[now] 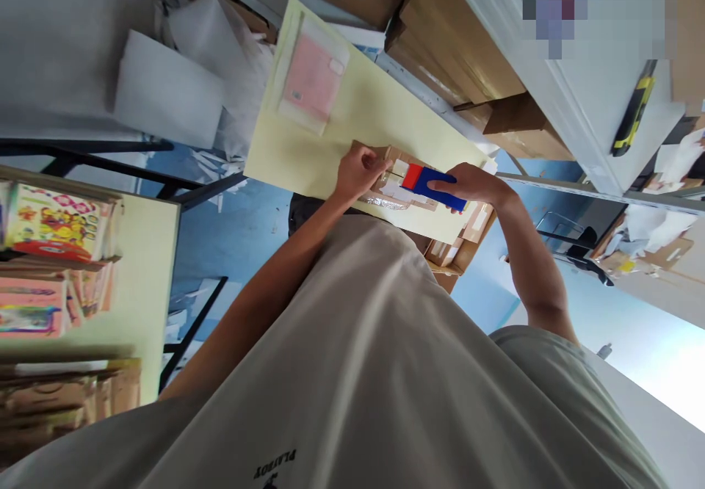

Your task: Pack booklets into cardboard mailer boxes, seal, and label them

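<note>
Two hands meet over a small cardboard box (pixel 410 195) that rests at the near edge of a pale yellow table (pixel 358 122). The fingers of the right hand (pixel 474 184) are curled closed around a red-and-blue tape dispenser (pixel 432 184), its red end lying over the box top and pointing toward the other hand; held low and flat like this, the tool appears pressed along the box's upper face. The left hand (pixel 358 169) has its fingers bent down onto the far left corner of the box, pinning it against the table, seemingly so that it does not slide under the dispenser; whether the fingertips also pinch a flap or a tape end cannot be told. A strip of shiny clear tape shows along the near side of the box.

Farther out on the table lies a flat transparent bag holding a pink sheet (pixel 313 78), well apart from the hands. Below the table edge, near the right forearm, more brown cartons (pixel 457 250) stand stacked. Beyond the table, larger cardboard boxes (pixel 457 41) sit under a white shelf (pixel 595 122), on which a yellow-and-black utility knife (pixel 633 111) lies. White padded envelopes (pixel 170 89) lie heaped to the left, and colourful printed booklets (pixel 52 221) fill a rack at the left edge.
</note>
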`<state>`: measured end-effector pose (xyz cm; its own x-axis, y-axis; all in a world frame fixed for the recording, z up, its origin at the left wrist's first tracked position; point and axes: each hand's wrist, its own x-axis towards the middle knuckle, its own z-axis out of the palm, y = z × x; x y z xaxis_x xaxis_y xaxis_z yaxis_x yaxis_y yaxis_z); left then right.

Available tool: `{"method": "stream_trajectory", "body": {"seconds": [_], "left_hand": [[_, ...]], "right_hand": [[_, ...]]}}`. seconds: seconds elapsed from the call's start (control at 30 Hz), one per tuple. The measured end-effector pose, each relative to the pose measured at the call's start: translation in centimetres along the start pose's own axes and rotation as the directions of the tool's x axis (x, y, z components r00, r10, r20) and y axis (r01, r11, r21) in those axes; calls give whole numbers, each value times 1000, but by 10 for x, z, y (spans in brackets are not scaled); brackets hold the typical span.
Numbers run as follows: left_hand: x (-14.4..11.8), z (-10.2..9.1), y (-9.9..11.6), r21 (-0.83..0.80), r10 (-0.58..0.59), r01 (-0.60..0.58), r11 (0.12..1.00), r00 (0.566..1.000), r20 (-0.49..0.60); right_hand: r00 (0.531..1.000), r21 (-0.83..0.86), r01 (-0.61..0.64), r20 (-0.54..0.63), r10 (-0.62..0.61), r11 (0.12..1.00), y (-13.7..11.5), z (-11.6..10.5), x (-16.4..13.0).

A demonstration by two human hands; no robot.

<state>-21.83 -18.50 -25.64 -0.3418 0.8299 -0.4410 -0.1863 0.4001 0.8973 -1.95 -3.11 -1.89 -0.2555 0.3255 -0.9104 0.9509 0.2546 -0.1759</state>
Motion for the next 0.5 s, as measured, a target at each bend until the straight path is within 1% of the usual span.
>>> {"method": "stream_trajectory", "body": {"seconds": [0.03,0.1,0.17,0.3,0.4,0.5], "left_hand": [[-1,3,5,15,-9,9,1000,999,32],[-4,7,11,56,-26,23,998,998,53],[-6,10,14,104,-25,22,994,999,31],[-12,12,17,174,-10,15,985,999,-31],[-14,12,19,205,-14,23,979,999,-47],[-14,11,22,231,-21,31,973,999,-44]], "right_hand": [[1000,16,-8,5,8,1000,1,1,-2],[999,68,-31,35,29,997,4,2,-4],[999,96,-27,47,22,995,8,5,-4],[997,107,40,56,-46,993,20,11,1],[995,136,54,73,-65,989,39,11,-3],[996,115,13,86,-23,993,73,5,-22]]}}
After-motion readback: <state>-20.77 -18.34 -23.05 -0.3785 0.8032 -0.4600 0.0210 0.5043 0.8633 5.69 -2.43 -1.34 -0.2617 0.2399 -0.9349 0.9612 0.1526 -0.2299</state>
